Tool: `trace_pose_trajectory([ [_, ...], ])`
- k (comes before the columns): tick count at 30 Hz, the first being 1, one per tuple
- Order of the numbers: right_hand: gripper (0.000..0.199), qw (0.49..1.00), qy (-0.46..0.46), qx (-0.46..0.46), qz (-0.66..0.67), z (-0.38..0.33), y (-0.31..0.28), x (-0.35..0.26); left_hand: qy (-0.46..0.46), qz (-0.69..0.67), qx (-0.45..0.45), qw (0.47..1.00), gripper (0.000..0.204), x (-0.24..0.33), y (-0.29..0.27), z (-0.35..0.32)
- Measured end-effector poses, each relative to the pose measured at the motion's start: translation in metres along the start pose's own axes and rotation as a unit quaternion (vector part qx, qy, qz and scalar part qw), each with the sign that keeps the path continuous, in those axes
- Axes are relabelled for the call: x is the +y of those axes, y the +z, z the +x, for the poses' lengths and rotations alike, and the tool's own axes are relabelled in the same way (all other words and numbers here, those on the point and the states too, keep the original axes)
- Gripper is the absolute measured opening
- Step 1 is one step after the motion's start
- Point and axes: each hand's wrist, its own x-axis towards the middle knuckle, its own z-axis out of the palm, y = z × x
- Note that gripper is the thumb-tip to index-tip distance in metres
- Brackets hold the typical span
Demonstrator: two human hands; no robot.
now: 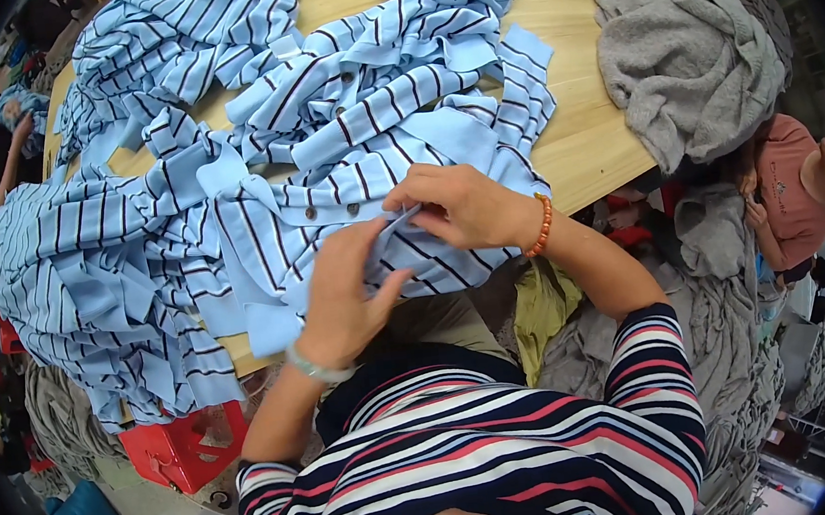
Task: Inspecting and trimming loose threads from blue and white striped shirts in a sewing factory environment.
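A light blue knit cardigan (265, 243) with dark and white stripes lies at the near edge of the table, below my chest. Two dark buttons (331, 211) show on its plain blue front band. My right hand (463, 207), with an orange bead bracelet, pinches the band's edge between thumb and fingers. Close beside it, my left hand (340, 285) is curled on the same cloth, its fingertips at the band and its thumb lower down. A pale bangle circles the left wrist. Fingers partly hide the bit of band between my hands.
More striped blue knitwear (80, 252) is heaped left and far on the wooden table (588, 154). Grey knitwear (689, 63) hangs over the right edge. Below stand a red plastic stool (177, 453) and more grey garments (716, 326). A person in a pink shirt (789, 188) is at right.
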Motion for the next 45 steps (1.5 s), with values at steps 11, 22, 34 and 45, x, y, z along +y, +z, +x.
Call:
trace_pose_trajectory([
  [11,0.014,0.999,-0.009,0.035,-0.026,-0.029,0.0,-0.017,-0.114,-0.099,-0.035,0.988,0.017,-0.004,0.031,-0.001],
  [22,0.014,0.993,-0.029,0.058,-0.104,-0.036,0.016,-0.021,-0.084,-0.061,-0.017,0.994,0.017,-0.008,0.03,-0.014],
  [34,0.014,0.98,0.021,0.194,0.037,-0.036,0.032,-0.028,-0.181,-0.259,-0.075,0.946,0.014,-0.011,0.03,-0.014],
  [45,0.013,0.993,-0.014,0.109,-0.046,-0.038,0.013,-0.04,-0.36,-0.569,-0.074,0.736,0.012,-0.051,0.052,-0.014],
])
